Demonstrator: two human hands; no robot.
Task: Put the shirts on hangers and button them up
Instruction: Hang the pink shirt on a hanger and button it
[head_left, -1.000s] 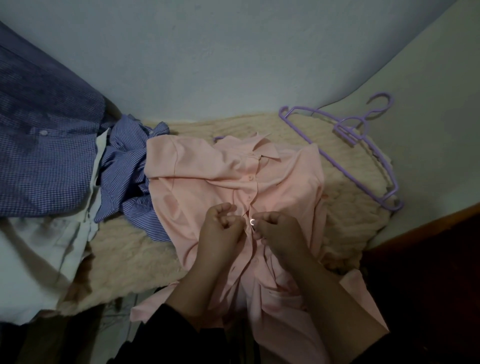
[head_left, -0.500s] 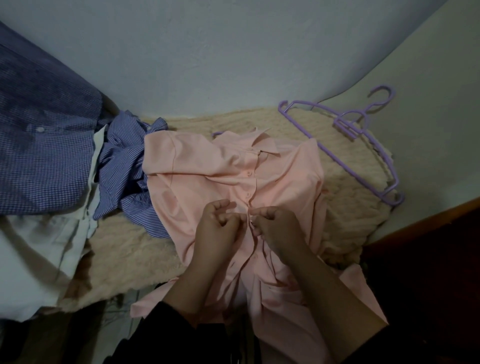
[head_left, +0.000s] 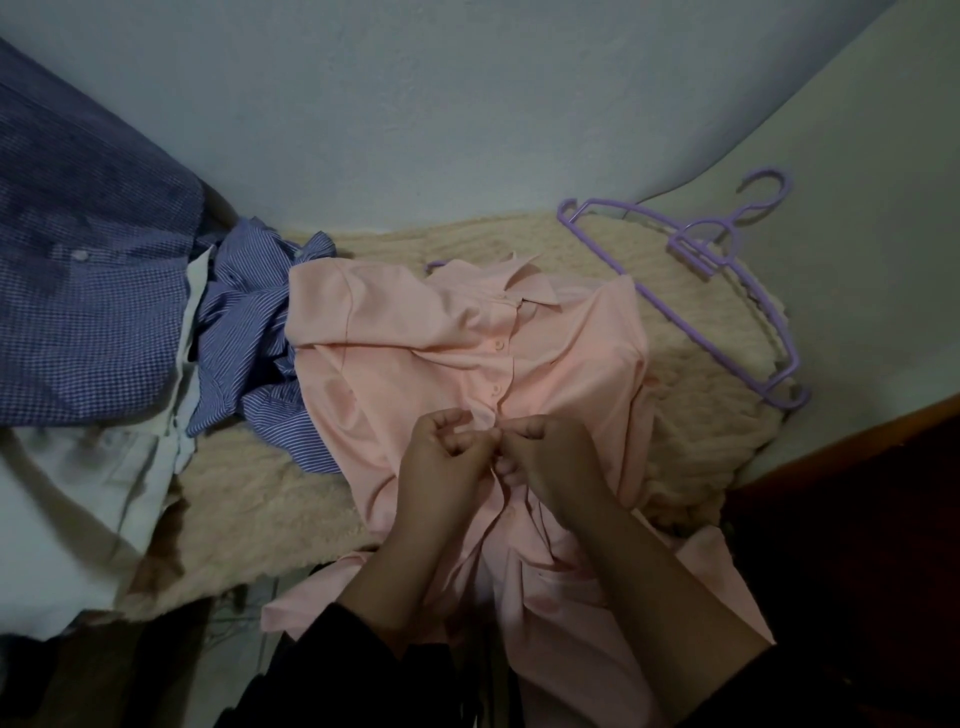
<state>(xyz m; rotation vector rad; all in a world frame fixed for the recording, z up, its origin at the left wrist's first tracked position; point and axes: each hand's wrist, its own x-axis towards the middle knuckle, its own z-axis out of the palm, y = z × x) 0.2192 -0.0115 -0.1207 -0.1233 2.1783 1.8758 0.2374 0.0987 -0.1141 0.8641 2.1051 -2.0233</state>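
With the pink shirt (head_left: 415, 364) lying on the cream blanket (head_left: 691, 415), the left hand (head_left: 441, 462) and right hand (head_left: 550, 457) both pinch its placket; better keep the buttonhole edge taut and push the button fully through.

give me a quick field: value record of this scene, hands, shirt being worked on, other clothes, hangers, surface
left hand: pinches the pink shirt's placket edge
right hand: pinches the facing edge, fingertips meeting the left hand's
pink shirt: lies front up, collar toward the wall, upper buttons closed, lower front open
hanger in shirt: a purple tip shows beside the collar
spare purple hangers: lie on the right, near the wall
striped blue shirt: crumpled left of the pink one
checked blue shirt: far left
white garment: lower left
surface: cream fleecy blanket
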